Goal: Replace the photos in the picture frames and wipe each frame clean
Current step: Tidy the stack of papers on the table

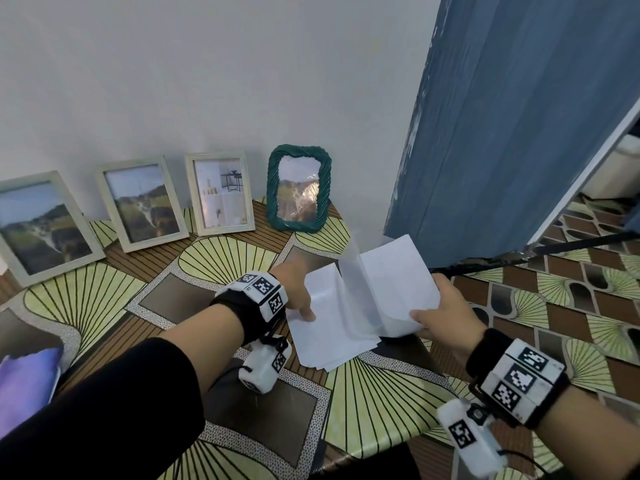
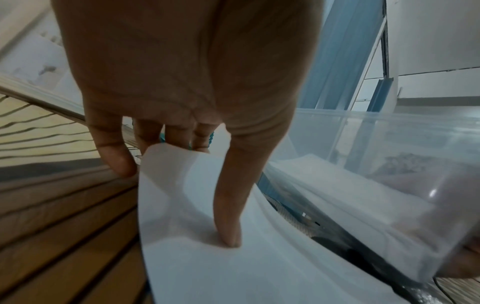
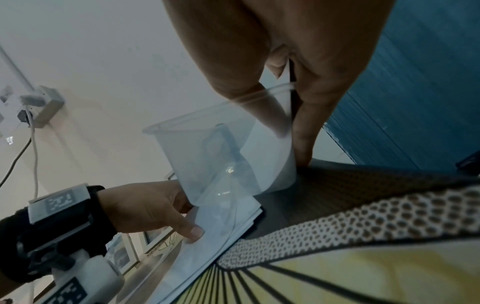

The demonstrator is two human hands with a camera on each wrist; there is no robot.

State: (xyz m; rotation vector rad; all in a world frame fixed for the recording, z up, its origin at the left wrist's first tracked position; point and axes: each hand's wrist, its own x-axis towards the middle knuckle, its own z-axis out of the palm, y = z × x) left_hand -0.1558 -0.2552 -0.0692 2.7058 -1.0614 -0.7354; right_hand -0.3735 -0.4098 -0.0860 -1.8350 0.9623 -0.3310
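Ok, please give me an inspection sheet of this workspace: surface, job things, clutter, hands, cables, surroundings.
Surface: table under patterned oilcloth.
Job's things: three pale frames and a green frame lean on the wall; white sheets lie in a loose stack.
Clutter: purple object at left edge.
Hands: left hand presses the stack; right hand pinches a clear sleeve with a sheet.
Cables: black cords at wrist cameras.
Surroundings: blue door.

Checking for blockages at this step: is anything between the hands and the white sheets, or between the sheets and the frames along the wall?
Nothing visible. The left hand presses the stack of white sheets; the right hand holds the lifted sheets. Bare tablecloth lies between them and the green frame.
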